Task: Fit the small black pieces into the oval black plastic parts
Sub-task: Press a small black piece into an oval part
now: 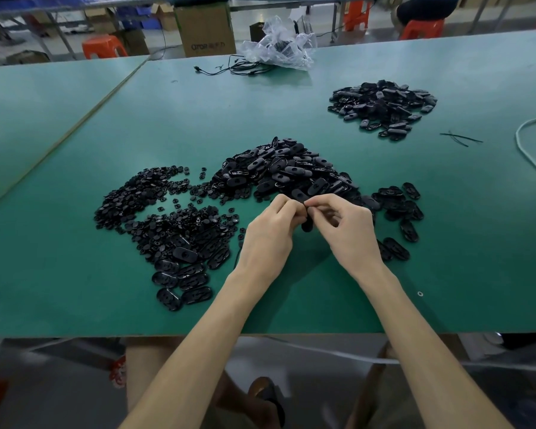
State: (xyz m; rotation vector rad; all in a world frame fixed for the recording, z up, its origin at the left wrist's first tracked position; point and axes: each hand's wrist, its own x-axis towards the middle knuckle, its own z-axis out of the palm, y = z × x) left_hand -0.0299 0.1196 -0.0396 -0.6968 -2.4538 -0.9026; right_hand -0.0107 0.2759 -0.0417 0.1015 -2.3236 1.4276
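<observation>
Both hands meet over the green table point(291, 305). My left hand point(271, 233) and my right hand point(344, 229) pinch one oval black plastic part point(306, 226) between their fingertips; most of it is hidden by the fingers. Whether a small piece is on it cannot be seen. A large heap of oval black parts point(288, 171) lies just beyond the hands. To the left spreads a pile of small black round pieces point(146, 196), with several oval parts point(183, 274) at its near end.
Another heap of oval parts point(384, 103) lies at the far right. A clear plastic bag point(282, 44) and black cables point(239, 68) sit at the far edge. A white cord point(529, 144) and black ties point(460, 138) lie on the right. Loose oval parts point(399, 212) lie right of my hands.
</observation>
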